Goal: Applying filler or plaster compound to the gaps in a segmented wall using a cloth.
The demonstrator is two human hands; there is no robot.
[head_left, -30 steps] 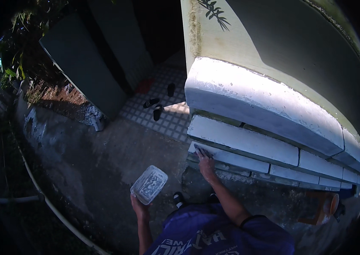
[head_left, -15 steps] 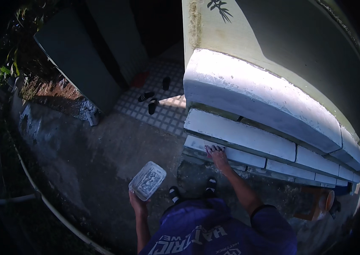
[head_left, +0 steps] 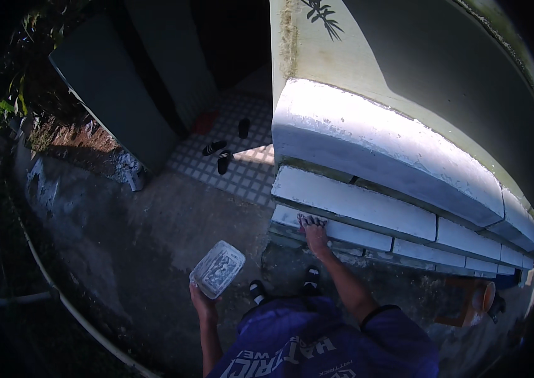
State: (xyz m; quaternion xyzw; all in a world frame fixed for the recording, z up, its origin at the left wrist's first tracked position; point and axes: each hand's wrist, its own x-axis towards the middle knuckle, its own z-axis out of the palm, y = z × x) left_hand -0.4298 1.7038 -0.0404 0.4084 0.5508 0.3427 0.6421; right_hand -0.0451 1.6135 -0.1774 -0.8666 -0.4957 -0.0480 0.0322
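Observation:
My left hand [head_left: 204,303] grips a clear plastic tub [head_left: 218,269] by its near left edge. White, paint-like residue coats the tub's inside, and it is tilted a little. With fingers bent over its face, my right hand [head_left: 315,232] presses against a low white-coated wall block [head_left: 361,235], near that block's left end. Under the fingers a bit of a small reddish pad [head_left: 301,228] shows; most of it is hidden, so its exact kind cannot be made out. Whitish smears cover the right fingers.
Above rise a longer white block [head_left: 355,198] and a sunlit white ledge [head_left: 386,142]. Black sandals [head_left: 224,162] lie on the checkered tiles [head_left: 248,183] ahead. An orange bucket [head_left: 484,297] stands at right. A pale pipe [head_left: 78,315] runs along the left.
My right hand has slid slightly left along the low block with the reddish pad. The left hand holds the tub in nearly the same place.

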